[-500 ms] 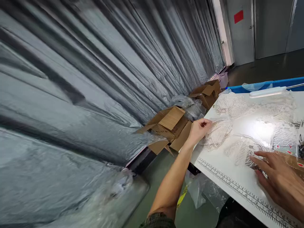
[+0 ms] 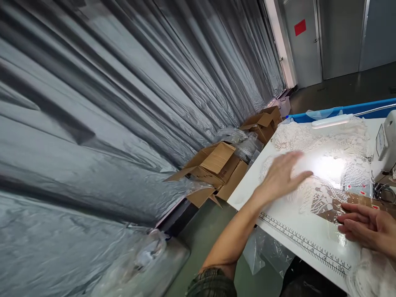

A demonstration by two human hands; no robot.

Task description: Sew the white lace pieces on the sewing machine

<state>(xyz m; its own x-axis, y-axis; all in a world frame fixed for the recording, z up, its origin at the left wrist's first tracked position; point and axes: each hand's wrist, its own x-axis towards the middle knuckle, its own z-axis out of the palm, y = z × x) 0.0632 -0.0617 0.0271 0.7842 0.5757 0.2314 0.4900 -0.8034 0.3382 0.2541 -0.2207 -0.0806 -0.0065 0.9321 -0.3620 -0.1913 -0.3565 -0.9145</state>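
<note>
White lace (image 2: 321, 198) lies bunched across the white table (image 2: 262, 163), with more lace (image 2: 324, 134) along its far side. Over the near lace is my left hand (image 2: 283, 175), its fingers spread and blurred by motion; it grips nothing, and I cannot tell whether it touches the lace. My right hand (image 2: 368, 227) has its fingers stretched out on a glossy brown strip (image 2: 329, 215) beside the lace. At the right edge stands a white sewing machine (image 2: 385, 150), partly cut off. A bright light glares on the work surface between the lace pieces.
A printed ruler (image 2: 305, 243) runs along the table's near edge. More white fabric (image 2: 371, 276) hangs at the bottom right. A white lamp bar (image 2: 332, 120) is at the far edge. Cardboard boxes (image 2: 218, 161) and clear plastic lie on the floor beside a silver curtain (image 2: 123, 103).
My left hand has let go of the lace edge and swept to the right with fingers spread. My right hand has lowered onto the brown strip. The view has turned right, bringing in the sewing machine.
</note>
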